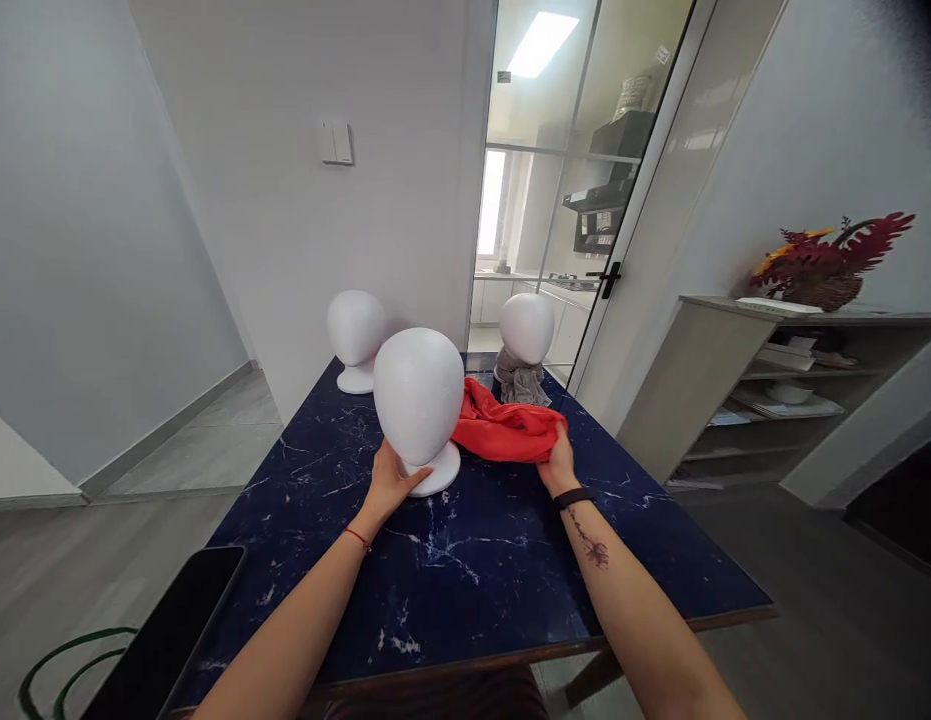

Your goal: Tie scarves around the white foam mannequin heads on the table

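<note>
A white mannequin head (418, 395) stands upright on its round base in the middle of the table. My left hand (386, 485) is closed around its neck, just above the base, with the thumb across the front. To the right lies a bunched red scarf (502, 435), partly hidden behind the head. My right hand (559, 460) grips the scarf's right end; some of the fingers are hidden by the cloth. Farther back on the right, another white head (526, 328) has a grey scarf (523, 383) around its neck. A bare white head (356, 328) stands at the back left.
The dark blue marbled table (465, 570) reaches back to the wall and a glass door (555, 150). At the front left corner is a black phone-like device (169, 635) near a green cable (79, 650). A shelf unit (705, 390) stands to the right, bearing a flower basket (821, 285).
</note>
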Tool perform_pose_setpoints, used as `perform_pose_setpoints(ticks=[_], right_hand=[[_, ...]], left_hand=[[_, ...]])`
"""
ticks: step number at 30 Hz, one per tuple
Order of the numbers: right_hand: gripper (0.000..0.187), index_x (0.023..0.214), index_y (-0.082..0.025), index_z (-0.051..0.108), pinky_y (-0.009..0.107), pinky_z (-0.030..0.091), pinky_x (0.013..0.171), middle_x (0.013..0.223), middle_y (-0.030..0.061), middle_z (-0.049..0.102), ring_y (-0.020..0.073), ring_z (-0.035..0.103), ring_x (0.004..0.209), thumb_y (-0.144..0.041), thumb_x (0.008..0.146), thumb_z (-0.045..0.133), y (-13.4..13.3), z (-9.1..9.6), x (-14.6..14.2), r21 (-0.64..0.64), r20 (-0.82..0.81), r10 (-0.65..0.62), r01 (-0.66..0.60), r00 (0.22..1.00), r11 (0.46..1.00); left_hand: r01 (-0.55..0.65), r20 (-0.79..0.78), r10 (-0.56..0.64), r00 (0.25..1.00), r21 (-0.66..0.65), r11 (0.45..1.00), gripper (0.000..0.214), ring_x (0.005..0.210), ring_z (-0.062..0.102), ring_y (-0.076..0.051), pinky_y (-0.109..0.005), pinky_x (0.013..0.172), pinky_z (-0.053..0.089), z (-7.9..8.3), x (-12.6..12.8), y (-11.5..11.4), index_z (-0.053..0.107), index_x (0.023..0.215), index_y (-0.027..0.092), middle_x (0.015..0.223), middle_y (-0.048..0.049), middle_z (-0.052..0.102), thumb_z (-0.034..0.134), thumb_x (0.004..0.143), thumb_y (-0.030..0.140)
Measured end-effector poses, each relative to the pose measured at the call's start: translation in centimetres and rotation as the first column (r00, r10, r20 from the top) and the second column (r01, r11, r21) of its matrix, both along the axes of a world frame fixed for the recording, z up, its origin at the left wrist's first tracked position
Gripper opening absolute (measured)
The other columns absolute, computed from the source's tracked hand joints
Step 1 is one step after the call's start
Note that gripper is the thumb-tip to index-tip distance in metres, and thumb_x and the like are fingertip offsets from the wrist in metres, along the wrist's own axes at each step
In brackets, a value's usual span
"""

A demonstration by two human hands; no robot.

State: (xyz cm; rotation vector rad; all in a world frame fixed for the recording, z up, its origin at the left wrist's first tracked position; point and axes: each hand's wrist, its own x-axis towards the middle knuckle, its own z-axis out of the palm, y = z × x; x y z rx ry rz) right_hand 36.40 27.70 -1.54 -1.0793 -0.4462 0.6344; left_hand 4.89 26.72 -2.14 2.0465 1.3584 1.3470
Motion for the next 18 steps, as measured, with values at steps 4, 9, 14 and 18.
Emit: perform_pose_setpoints(ticks=[4,9,14,18], right_hand=[[0.05,0.092,-0.012,0.06,0.035,0.048,0.081,0.097,0.0113,0.067,0.0231,0.061,0.095,-0.057,0.081,0.041,-1.0,1.2,2.8,-0.01,0.128,-0.355,0.359,0.926,0.933],[0.054,0.098,-0.011,0.059,0.043,0.038,0.094,0.11,0.0203,0.06,0.0292,0.053,0.108,-0.056,0.084,0.032,-1.7,1.4,3.1,0.056,0.37,-0.518,0.538,0.771,0.841],[0.051,0.085,-0.012,0.058,0.054,0.032,0.095,0.101,0.0235,0.059,0.0351,0.048,0.109,-0.056,0.083,0.034,-2.4,1.2,0.3,0.083,0.707,-0.359,0.433,0.609,0.898],[0.038,0.09,-0.018,0.058,0.049,0.035,0.096,0.099,0.0151,0.062,0.03,0.051,0.105,-0.051,0.082,0.042,-3.8,0.9,-4.0,0.125,0.783,-0.13,0.051,0.608,0.991]], left_hand=[[-0.01,-0.008,0.01,1.0,0.024,1.0,0.087,0.118,0.048,-0.031,-0.047,0.097,0.038,-0.1,0.0,-0.1,0.033,0.133,0.019,0.129,-0.014,0.05,0.073,0.063,0.049],[-0.021,-0.053,0.021,0.998,0.014,1.0,0.082,0.119,0.046,-0.032,-0.048,0.098,0.036,-0.5,0.0,-0.2,0.038,0.129,0.018,0.129,-0.0151,0.049,0.074,0.062,0.049],[-0.011,-0.044,0.011,0.999,0.007,1.0,0.082,0.119,0.045,-0.033,-0.05,0.099,0.034,-0.6,0.0,-0.2,0.038,0.129,0.017,0.128,-0.0153,0.049,0.074,0.062,0.049],[0.019,-0.02,-0.018,1.0,0.014,1.0,0.079,0.119,0.046,-0.031,-0.049,0.099,0.034,-0.2,0.1,-0.4,0.039,0.128,0.018,0.128,-0.0148,0.049,0.073,0.063,0.048]])
